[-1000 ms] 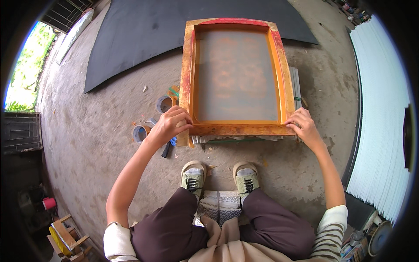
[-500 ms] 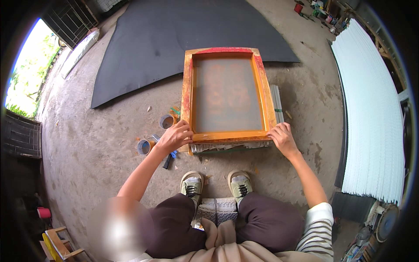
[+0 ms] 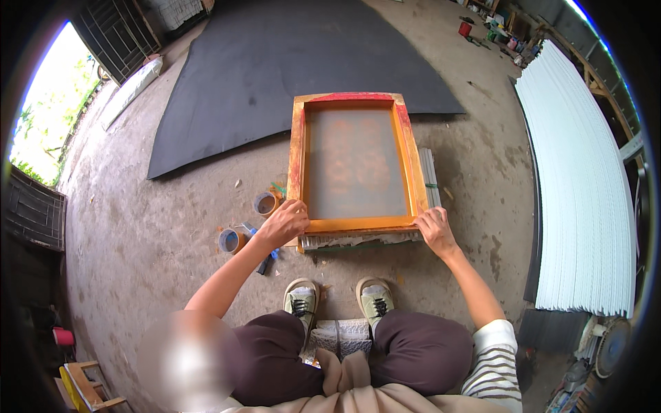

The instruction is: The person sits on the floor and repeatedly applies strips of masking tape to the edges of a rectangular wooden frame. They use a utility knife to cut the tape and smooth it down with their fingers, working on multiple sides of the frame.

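A wooden screen-printing frame (image 3: 361, 224) with red and orange stains lies in front of me, over a bundle of pale flat sheets (image 3: 358, 240). Its grey mesh (image 3: 354, 165) carries a faint orange pattern. At the near left corner, my left hand (image 3: 286, 224) grips the wood, fingers curled over the edge. My right hand (image 3: 437, 230) holds the near right corner in the same way. The undersides of both grips are hidden.
Two cups (image 3: 266, 204) (image 3: 232, 240) and a dark tool with a blue part (image 3: 264, 264) lie left of the frame. A large black sheet (image 3: 289, 65) covers the floor beyond. Stacked pale-blue corrugated sheets (image 3: 582, 186) stand at the right. My shoes (image 3: 301, 299) are close by.
The whole view has shifted, with the far floor lower in the picture. The frame's far end looks slightly smaller and lower. Both hands keep their grip on the near corners.
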`<move>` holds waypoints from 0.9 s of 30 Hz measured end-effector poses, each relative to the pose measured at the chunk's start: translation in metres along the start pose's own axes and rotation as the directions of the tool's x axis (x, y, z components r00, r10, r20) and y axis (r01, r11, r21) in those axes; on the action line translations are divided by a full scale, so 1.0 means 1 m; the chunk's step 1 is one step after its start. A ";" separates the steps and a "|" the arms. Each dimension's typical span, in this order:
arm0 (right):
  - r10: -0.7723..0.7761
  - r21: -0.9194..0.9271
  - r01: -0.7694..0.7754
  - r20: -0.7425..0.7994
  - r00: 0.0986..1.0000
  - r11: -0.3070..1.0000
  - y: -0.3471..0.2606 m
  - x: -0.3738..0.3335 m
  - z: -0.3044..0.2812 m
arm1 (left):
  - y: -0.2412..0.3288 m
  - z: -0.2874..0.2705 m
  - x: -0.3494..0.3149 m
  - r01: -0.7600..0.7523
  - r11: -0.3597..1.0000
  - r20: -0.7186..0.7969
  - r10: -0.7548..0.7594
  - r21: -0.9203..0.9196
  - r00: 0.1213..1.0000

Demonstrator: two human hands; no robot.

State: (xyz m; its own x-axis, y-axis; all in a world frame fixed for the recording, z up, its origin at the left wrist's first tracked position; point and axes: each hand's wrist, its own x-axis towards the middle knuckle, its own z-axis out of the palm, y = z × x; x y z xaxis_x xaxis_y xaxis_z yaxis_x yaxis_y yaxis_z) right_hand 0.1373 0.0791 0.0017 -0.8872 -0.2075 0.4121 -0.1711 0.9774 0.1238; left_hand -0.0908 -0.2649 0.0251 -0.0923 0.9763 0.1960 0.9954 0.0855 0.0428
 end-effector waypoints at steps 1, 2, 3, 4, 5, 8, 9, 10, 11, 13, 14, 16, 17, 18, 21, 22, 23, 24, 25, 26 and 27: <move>-0.006 -0.008 0.006 -0.003 1.000 1.000 0.000 0.000 0.001 | 0.002 0.002 -0.001 0.014 1.000 -0.001 -0.014 0.002 1.000; -0.009 -0.005 0.009 0.006 1.000 1.000 0.000 -0.001 0.001 | 0.003 0.003 0.000 0.027 1.000 -0.003 -0.027 0.006 1.000; -0.012 -0.001 0.012 0.013 1.000 1.000 0.000 -0.001 0.001 | 0.006 0.005 0.000 0.041 0.999 -0.005 -0.041 0.010 0.999; -0.016 0.002 0.016 0.021 1.000 1.000 -0.001 -0.003 0.001 | 0.010 0.006 -0.002 0.060 0.996 0.014 -0.061 0.070 0.998; -0.013 0.004 0.013 0.017 1.000 1.000 -0.002 -0.004 0.000 | 0.016 0.006 -0.004 0.077 0.988 0.029 -0.082 0.130 0.996; 0.039 0.006 -0.039 0.001 0.999 0.999 -0.011 -0.015 -0.007 | 0.038 0.010 -0.011 0.175 0.962 0.130 -0.205 0.211 0.970; 0.086 0.005 -0.086 -0.006 0.996 0.996 -0.017 -0.021 -0.009 | 0.047 0.011 -0.015 0.215 0.951 0.173 -0.256 0.223 0.951; 0.132 0.005 -0.132 -0.013 0.991 0.991 -0.023 -0.026 -0.011 | 0.055 0.011 -0.022 0.255 0.938 0.215 -0.306 0.237 0.927; 0.196 0.062 -0.198 0.036 0.980 0.978 -0.031 -0.020 -0.014 | 0.061 0.012 -0.030 0.208 0.914 0.154 -0.275 0.349 0.949; 0.228 0.123 -0.224 -0.019 0.973 0.967 -0.049 0.003 -0.010 | 0.064 0.014 -0.044 0.205 0.902 0.144 -0.277 0.380 0.950; 0.251 0.150 -0.242 -0.043 0.967 0.959 -0.064 0.022 -0.009 | 0.067 0.013 -0.046 0.198 0.898 0.140 -0.271 0.392 0.952; 0.158 0.354 -0.149 0.002 0.987 0.924 -0.102 0.063 0.014 | 0.063 0.019 -0.055 0.181 0.886 0.128 -0.257 0.426 0.958; 0.076 0.389 -0.078 0.022 0.997 0.918 -0.123 0.081 0.028 | 0.062 0.019 -0.054 0.177 0.887 0.144 -0.260 0.426 0.955; -0.008 0.419 -0.009 0.038 0.999 0.908 -0.141 0.097 0.042 | 0.060 0.020 -0.049 0.173 0.888 0.155 -0.260 0.425 0.953; -0.098 0.387 0.048 0.110 0.989 0.921 -0.182 0.115 0.065 | 0.063 0.016 -0.036 0.188 0.885 0.189 -0.290 0.426 0.938; -0.071 0.388 0.017 0.126 0.989 0.921 -0.184 0.113 0.067 | 0.064 0.013 -0.026 0.184 0.889 0.218 -0.295 0.418 0.930; -0.051 0.405 -0.013 0.146 0.988 0.914 -0.190 0.111 0.067 | 0.065 0.013 -0.029 0.188 0.899 0.228 -0.294 0.395 0.928; -0.057 0.388 -0.003 0.143 0.988 0.922 -0.189 0.108 0.067 | 0.065 0.012 -0.031 0.195 0.892 0.232 -0.308 0.408 0.923; -0.060 0.368 0.004 0.140 0.988 0.930 -0.185 0.102 0.065 | 0.065 0.011 -0.033 0.199 0.886 0.235 -0.317 0.419 0.919; -0.069 0.351 0.015 0.142 0.987 0.936 -0.182 0.096 0.063 | 0.067 0.011 -0.039 0.208 0.880 0.240 -0.331 0.427 0.913; -0.089 0.220 0.060 0.125 0.988 0.974 -0.171 0.087 0.060 | 0.066 0.016 -0.046 0.192 0.848 0.191 -0.321 0.494 0.928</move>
State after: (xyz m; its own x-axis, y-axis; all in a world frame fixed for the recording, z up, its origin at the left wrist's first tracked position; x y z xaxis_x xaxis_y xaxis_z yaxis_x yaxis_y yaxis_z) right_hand 0.0640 -0.1039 -0.0378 -0.9148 -0.2874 0.2837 -0.3143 0.9478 -0.0532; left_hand -0.0201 -0.3007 0.0036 -0.4003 0.9162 -0.0189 0.8387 0.3580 -0.4105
